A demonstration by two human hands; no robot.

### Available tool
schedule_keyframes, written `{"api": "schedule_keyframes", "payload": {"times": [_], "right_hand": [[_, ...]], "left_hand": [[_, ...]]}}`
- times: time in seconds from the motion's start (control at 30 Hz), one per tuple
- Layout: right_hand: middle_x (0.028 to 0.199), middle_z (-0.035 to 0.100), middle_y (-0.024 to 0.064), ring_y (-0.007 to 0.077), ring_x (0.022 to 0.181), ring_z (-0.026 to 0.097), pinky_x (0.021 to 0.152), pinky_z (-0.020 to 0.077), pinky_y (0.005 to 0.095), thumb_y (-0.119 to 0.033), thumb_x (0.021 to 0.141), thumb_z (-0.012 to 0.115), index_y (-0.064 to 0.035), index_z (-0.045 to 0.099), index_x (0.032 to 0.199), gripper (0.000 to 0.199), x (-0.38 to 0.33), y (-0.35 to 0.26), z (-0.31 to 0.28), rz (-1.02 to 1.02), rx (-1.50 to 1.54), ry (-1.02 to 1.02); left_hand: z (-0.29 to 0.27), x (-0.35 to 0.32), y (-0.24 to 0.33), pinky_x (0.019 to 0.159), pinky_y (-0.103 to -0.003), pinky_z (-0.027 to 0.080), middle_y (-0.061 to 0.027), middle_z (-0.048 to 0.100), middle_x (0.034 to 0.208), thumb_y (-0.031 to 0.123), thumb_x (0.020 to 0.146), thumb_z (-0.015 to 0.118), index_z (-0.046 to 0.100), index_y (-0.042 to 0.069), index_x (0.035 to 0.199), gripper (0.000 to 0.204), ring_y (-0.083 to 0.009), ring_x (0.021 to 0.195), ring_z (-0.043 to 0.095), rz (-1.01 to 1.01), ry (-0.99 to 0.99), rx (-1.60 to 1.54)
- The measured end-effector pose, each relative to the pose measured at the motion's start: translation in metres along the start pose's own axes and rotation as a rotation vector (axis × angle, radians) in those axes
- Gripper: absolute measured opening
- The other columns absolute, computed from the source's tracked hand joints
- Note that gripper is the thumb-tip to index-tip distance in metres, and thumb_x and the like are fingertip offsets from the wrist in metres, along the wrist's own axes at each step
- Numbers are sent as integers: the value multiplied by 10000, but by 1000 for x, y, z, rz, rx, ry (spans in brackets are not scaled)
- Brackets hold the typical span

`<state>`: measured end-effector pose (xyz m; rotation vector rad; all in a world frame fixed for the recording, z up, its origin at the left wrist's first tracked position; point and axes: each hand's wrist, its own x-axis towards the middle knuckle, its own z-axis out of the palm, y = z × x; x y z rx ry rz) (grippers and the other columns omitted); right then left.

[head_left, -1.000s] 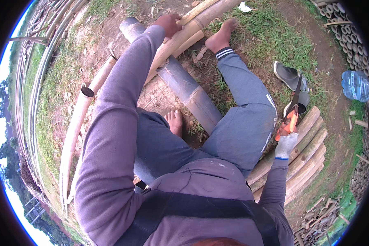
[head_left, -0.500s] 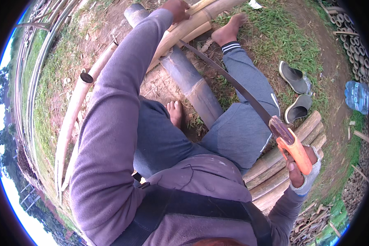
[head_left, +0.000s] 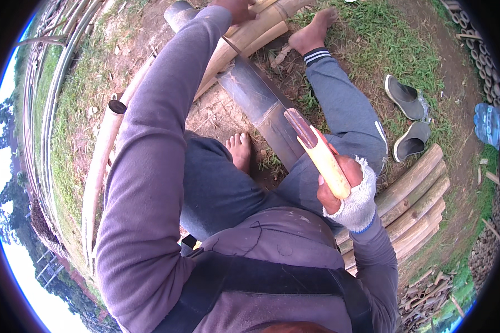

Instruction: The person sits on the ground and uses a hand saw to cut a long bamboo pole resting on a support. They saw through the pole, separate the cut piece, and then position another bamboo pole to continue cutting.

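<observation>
My right hand (head_left: 341, 186), in a white fingerless glove, grips the orange handle (head_left: 329, 165) of a hand saw. Its long dark blade (head_left: 266, 81) runs up and left and meets a pale bamboo pole (head_left: 269, 23); the teeth cannot be made out. At the top edge my left hand (head_left: 238, 10) lies over the pale bamboo, its fingers curled on it and partly cut off by the frame. Beneath crosses a thick grey-dark bamboo log (head_left: 250, 100), on which the pale poles rest. My legs straddle this log.
Cut bamboo lengths (head_left: 414, 205) lie beside my right leg. Grey clogs (head_left: 411, 141) sit on the grass, with a blue plastic bottle (head_left: 489, 125) beyond. A long pale pole (head_left: 103, 147) lies at left. Stacked bamboo (head_left: 483, 66) stands at far right.
My right hand has pushed the saw forward and left, from out at the right to over my right thigh. Less blade shows on the near side of the pole. My left hand stays on the bamboo.
</observation>
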<state>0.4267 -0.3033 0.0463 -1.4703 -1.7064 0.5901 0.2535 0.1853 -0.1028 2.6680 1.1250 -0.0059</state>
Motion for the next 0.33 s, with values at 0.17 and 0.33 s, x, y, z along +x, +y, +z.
{"api": "schedule_keyframes", "payload": {"times": [0.17,0.33], "right_hand": [[896,634,134,312,675,638,627,521,440,-69,908,713,26,684,1135,247,3,-2,6,32,1,30],[868,607,118,300,690,634,646,525,435,-114,960,713,-4,671,1087,173,24,14,35,163,113,77]], "left_hand": [[-2,-3,2,977,-497,609,-219,807,1166,387,840,831,840,164,1263,479,-409,1069,777,-5,-4,1],[-13,-8,13,985,-497,607,-224,806,1171,389,868,829,835,169,1281,468,-400,1074,779,-27,-37,-42]]}}
